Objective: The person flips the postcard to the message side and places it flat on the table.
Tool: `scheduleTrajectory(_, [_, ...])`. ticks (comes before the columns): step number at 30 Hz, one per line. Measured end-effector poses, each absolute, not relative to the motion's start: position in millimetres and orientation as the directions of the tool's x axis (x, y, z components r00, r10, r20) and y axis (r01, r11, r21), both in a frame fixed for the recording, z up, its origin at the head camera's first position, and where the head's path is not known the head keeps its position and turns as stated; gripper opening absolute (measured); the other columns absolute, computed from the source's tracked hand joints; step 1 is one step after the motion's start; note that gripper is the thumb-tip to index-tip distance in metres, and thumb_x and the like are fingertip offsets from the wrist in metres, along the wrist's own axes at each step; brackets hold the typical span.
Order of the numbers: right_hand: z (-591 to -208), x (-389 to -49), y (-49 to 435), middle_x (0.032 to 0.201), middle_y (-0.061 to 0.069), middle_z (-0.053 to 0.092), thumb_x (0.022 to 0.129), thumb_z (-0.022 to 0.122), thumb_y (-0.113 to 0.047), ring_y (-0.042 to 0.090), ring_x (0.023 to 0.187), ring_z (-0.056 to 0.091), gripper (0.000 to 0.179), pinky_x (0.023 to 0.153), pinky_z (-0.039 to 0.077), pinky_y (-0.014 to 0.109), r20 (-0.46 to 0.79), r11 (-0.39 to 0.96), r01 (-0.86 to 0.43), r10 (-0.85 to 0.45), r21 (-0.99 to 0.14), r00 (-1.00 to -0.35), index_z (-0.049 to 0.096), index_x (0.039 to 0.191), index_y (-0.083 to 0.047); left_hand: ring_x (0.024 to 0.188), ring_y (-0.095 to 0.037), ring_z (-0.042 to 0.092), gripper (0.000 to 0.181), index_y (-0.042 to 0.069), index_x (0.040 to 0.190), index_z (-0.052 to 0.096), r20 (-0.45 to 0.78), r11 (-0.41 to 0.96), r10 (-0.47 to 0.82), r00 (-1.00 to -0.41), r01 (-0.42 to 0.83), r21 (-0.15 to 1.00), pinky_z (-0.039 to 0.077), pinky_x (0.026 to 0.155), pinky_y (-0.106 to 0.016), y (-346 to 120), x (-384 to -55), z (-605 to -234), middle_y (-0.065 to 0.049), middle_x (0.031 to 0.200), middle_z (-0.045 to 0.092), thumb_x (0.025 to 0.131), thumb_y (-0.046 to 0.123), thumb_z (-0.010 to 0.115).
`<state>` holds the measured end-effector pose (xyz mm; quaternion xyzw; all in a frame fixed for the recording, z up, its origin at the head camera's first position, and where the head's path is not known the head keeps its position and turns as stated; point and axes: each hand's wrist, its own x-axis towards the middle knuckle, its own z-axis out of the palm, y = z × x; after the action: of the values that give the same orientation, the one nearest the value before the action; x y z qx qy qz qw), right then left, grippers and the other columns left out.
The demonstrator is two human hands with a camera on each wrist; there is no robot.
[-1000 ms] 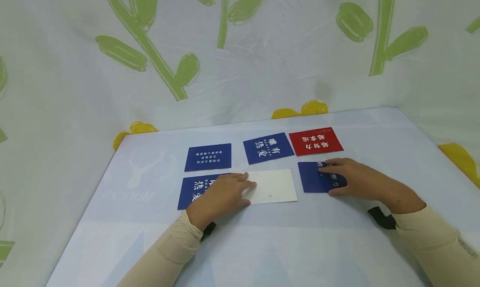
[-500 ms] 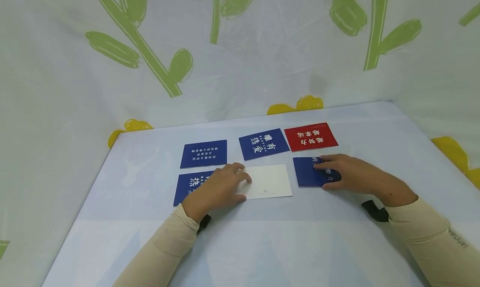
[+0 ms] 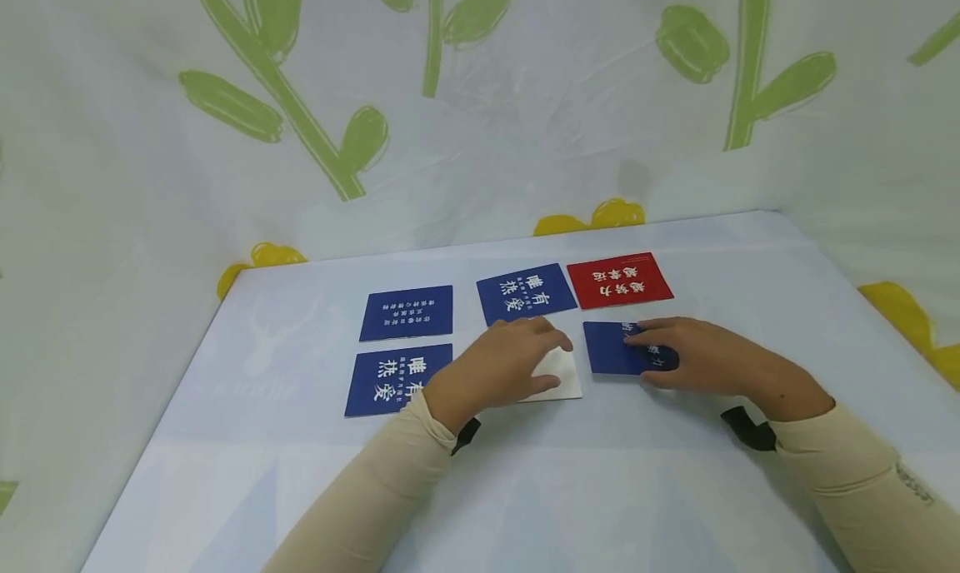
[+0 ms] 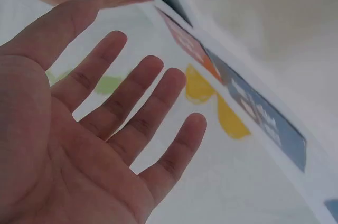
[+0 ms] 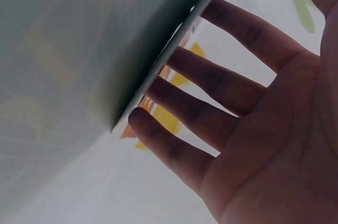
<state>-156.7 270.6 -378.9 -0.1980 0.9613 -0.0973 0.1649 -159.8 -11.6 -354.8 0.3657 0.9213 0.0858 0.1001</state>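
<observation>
In the head view my left hand [image 3: 498, 365] is over a white card [image 3: 566, 377], hiding much of it. Its fingers are spread and hold nothing, as the left wrist view shows on the palm side. A blue card [image 3: 607, 348] with white characters lies to the right. My right hand [image 3: 697, 356] rests on that blue card's right part, fingers nearly straight. From the right wrist view, the fingertips [image 5: 142, 115] lie along the card's edge, with a dark shadow under it.
Another blue card [image 3: 382, 381] lies left of my left hand. Behind are a blue card [image 3: 408, 313], a second blue card [image 3: 525, 294] and a red card [image 3: 622, 280]. The pale table [image 3: 300, 481] backs onto a white curtain [image 3: 525, 156] with green leaves.
My left hand has moved right, off the left blue card and across the white card, uncovering more of the blue one. My right hand stays on its blue card.
</observation>
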Motion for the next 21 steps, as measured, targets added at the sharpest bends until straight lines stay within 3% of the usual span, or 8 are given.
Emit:
scheduleTrajectory(9, [-374, -154, 271, 0.14, 0.02, 0.058, 0.087, 0.075, -0.041, 0.045, 0.129, 0.053, 0.053, 0.093, 0.055, 0.055, -0.254, 0.875, -0.362, -0.448, -0.322, -0.857, 0.066, 0.133, -0.017, 0.128, -0.016, 0.058, 0.054, 0.028, 0.141, 0.056, -0.185, 0.713, 0.701, -0.689, 0.671, 0.203, 0.048, 0.107, -0.042, 23, -167, -368, 0.002, 0.138, 0.062, 0.091, 0.042, 0.072])
scheduleTrajectory(21, [-371, -151, 271, 0.134, 0.019, 0.062, 0.09, 0.071, -0.037, 0.042, 0.122, 0.059, 0.045, 0.09, 0.057, 0.053, -0.218, 0.862, -0.388, -0.469, -0.327, -0.856, 0.069, 0.128, -0.015, 0.125, -0.016, 0.06, 0.048, 0.026, 0.138, 0.059, -0.186, 0.714, 0.7, -0.69, 0.664, 0.223, 0.049, 0.105, -0.04, 34, -171, -378, 0.002, 0.135, 0.064, 0.094, 0.043, 0.067])
